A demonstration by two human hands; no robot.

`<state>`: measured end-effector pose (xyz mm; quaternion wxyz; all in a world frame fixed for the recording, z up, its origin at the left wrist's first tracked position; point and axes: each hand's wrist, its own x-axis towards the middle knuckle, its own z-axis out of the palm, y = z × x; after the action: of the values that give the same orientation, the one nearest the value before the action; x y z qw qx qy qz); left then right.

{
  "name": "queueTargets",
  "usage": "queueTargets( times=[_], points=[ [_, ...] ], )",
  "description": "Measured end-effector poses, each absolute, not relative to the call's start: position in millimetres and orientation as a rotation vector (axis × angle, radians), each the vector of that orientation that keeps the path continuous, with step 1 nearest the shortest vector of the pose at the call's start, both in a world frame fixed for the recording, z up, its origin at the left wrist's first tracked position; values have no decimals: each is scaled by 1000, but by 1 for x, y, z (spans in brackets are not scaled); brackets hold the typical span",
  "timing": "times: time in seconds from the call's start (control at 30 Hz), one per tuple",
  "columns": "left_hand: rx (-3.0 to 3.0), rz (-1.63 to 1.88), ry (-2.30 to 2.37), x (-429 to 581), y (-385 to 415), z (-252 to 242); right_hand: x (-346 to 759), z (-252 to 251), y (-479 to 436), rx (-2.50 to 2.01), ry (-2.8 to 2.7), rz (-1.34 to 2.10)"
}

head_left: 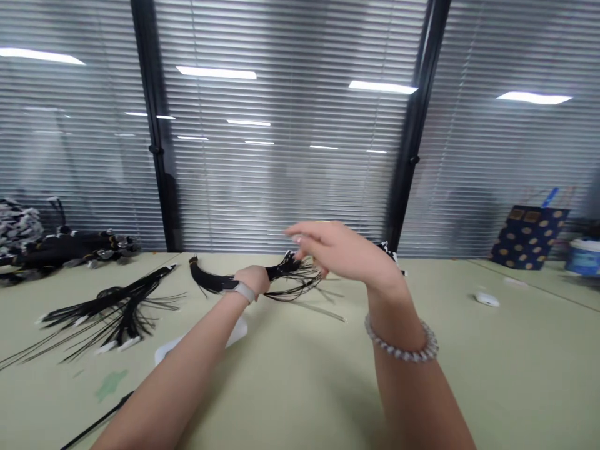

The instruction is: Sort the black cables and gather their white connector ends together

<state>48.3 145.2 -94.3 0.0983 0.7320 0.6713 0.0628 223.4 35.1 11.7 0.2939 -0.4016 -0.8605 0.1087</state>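
Head view: left hand (250, 281) closed around black wire bundle (285, 270), gripped mid-length, seemingly to keep strands gathered. Right hand (340, 250) raised, half open, empty, just beside bundle. Bundle kept low over surface (290, 375).

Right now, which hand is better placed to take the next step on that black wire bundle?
Probably the right hand: it is open, empty and close to the black wire bundle, while the left hand is already closed around that bundle.

Matt blk plastic-coated wires (210, 281), smooth matt green tabletop (539, 356), glossy bead bracelet (402, 340)
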Motion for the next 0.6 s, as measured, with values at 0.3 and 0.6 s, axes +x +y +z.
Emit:
queueTargets(
  times=[0.3,0.6],
  points=[
    [2232,246,1945,57,135,-63,243,11,58,-1065,-1702,16],
    [2447,512,1677,57,116,-43,232,8,64,-921,-1638,-102]
  ],
)
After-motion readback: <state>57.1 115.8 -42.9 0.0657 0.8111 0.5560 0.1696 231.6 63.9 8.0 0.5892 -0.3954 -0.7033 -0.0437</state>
